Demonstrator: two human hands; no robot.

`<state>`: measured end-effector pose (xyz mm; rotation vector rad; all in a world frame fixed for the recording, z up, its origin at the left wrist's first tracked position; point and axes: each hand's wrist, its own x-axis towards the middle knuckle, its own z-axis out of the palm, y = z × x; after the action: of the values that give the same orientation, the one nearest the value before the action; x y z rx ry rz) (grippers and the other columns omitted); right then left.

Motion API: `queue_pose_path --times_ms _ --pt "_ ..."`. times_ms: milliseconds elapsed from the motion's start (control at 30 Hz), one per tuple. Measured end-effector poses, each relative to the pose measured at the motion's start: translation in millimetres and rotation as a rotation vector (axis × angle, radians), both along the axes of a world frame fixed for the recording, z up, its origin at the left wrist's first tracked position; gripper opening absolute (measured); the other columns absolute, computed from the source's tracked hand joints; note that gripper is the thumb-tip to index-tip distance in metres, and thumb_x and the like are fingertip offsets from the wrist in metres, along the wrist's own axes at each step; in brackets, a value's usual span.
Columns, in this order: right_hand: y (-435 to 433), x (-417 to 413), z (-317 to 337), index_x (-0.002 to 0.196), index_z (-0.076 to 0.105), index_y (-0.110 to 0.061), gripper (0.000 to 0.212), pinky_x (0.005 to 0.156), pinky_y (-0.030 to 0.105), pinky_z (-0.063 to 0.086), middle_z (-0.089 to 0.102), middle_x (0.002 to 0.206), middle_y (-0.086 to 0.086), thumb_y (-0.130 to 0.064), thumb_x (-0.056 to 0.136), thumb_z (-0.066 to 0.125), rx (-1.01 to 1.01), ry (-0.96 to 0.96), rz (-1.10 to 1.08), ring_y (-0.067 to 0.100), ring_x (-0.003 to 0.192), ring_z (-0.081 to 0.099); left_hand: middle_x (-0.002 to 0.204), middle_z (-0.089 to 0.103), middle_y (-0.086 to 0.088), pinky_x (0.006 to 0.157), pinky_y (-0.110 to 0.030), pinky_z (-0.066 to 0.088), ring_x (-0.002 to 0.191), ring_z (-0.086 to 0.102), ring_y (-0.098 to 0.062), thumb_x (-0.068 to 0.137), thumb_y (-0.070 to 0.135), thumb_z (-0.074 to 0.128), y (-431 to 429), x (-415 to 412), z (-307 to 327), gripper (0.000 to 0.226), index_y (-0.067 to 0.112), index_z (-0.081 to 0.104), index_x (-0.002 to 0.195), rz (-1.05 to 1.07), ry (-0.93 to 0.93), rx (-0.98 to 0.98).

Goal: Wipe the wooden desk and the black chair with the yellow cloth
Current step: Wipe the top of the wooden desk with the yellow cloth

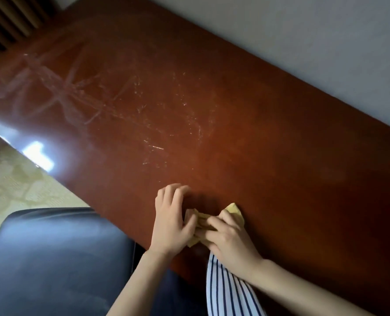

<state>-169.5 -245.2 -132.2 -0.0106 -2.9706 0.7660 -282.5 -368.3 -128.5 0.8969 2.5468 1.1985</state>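
The black chair [52,258] stands left of the fingers. The right hand [230,240] clenches the yellow cloth [235,212], and the left hand [171,222] pinches its other end. Step in hand: probably bunching the cloth. The next move calls for flat pressure across the wooden desk [212,110] beyond the fingertips.

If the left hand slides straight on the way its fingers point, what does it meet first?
Likely nothing: ahead of the left hand lies only bare, scratched wooden desk until the grey wall.

Just the one head-worn view: it looked down, tilted, close over the wooden desk [212,110], black chair [52,258] at near left.
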Motion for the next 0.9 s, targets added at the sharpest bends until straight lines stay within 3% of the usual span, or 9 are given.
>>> queue_pose_path --times_ms 100,167,267,367,433,533,633,733,900 --pt "-33 -4 -3 0.088 0.070 -0.027 0.021 0.063 0.040 0.049 0.060 0.094 -0.012 -0.026 0.083 0.049 -0.014 0.026 -0.032 0.022 0.077 0.051 0.126 0.045 0.002 0.103 -0.036 0.029 0.117 0.035 -0.012 0.077 0.032 0.048 -37 0 6 0.049 0.018 0.048 0.124 0.058 0.004 -0.054" --pt "-55 -10 0 0.088 0.068 -0.030 0.016 0.063 0.038 0.047 0.060 0.094 -0.014 -0.024 0.080 0.054 -0.031 0.061 -0.070 0.020 0.075 0.049 0.143 0.036 -0.004 0.111 -0.039 0.022 0.130 0.030 -0.020 0.077 0.039 0.044 -63 0 8 0.066 0.016 0.040 0.139 0.086 -0.025 -0.145" --pt "-81 -16 2 0.093 0.073 -0.035 0.026 0.070 0.031 0.035 0.061 0.090 -0.015 -0.018 0.073 0.072 0.005 0.046 -0.159 0.016 0.075 0.043 0.160 -0.002 -0.010 0.117 -0.044 0.000 0.146 0.000 -0.024 0.074 0.057 0.029 -94 -1 8 0.092 0.013 0.010 0.152 0.060 -0.120 -0.365" --pt "-97 -16 -1 0.098 0.075 -0.033 0.037 0.071 0.026 0.028 0.065 0.088 -0.012 -0.015 0.067 0.083 -0.040 0.047 -0.283 0.012 0.077 0.039 0.153 -0.029 -0.008 0.116 -0.045 -0.007 0.144 -0.022 -0.023 0.080 0.071 0.017 -108 -7 12 0.097 0.011 -0.009 0.151 -0.068 -0.192 -0.653" --pt "-105 -11 -3 0.101 0.075 -0.030 0.040 0.074 0.026 0.032 0.067 0.089 -0.010 -0.014 0.066 0.084 -0.057 0.069 -0.384 0.011 0.079 0.038 0.155 -0.025 -0.017 0.116 -0.049 -0.004 0.144 -0.020 -0.030 0.089 0.071 0.023 -105 -13 21 0.096 0.006 -0.011 0.150 -0.181 -0.143 -0.857" --pt "-113 -3 -5 0.102 0.075 -0.027 0.041 0.073 0.029 0.038 0.069 0.091 -0.007 -0.010 0.065 0.084 -0.089 0.089 -0.546 0.012 0.079 0.038 0.153 -0.015 -0.030 0.116 -0.051 0.001 0.144 -0.010 -0.042 0.086 0.076 0.020 -91 -21 34 0.105 -0.003 -0.011 0.148 -0.252 -0.071 -1.070" --pt "-114 19 -2 0.103 0.075 -0.026 0.040 0.073 0.025 0.033 0.070 0.093 -0.005 -0.011 0.066 0.084 -0.054 0.090 -0.653 0.015 0.078 0.042 0.150 -0.016 -0.036 0.116 -0.052 0.003 0.141 -0.010 -0.048 0.078 0.084 0.024 -81 -17 35 0.121 -0.010 -0.017 0.143 -0.304 -0.062 -1.226" --pt "-106 49 0 0.103 0.075 -0.025 0.041 0.070 0.022 0.032 0.070 0.092 -0.005 -0.012 0.065 0.085 -0.018 0.074 -0.749 0.020 0.073 0.049 0.148 -0.018 -0.038 0.116 -0.051 0.004 0.140 -0.010 -0.051 0.068 0.090 0.031 -77 -6 27 0.135 -0.012 -0.023 0.140 -0.288 0.012 -1.315" --pt "-87 110 -1 0.105 0.074 -0.022 0.044 0.066 0.022 0.036 0.071 0.095 -0.004 -0.010 0.065 0.085 0.056 0.048 -0.992 0.022 0.073 0.052 0.150 -0.013 -0.036 0.116 -0.053 0.006 0.142 -0.004 -0.050 0.065 0.093 0.022 -85 -4 18 0.135 -0.011 -0.018 0.142 -0.282 0.130 -1.314"
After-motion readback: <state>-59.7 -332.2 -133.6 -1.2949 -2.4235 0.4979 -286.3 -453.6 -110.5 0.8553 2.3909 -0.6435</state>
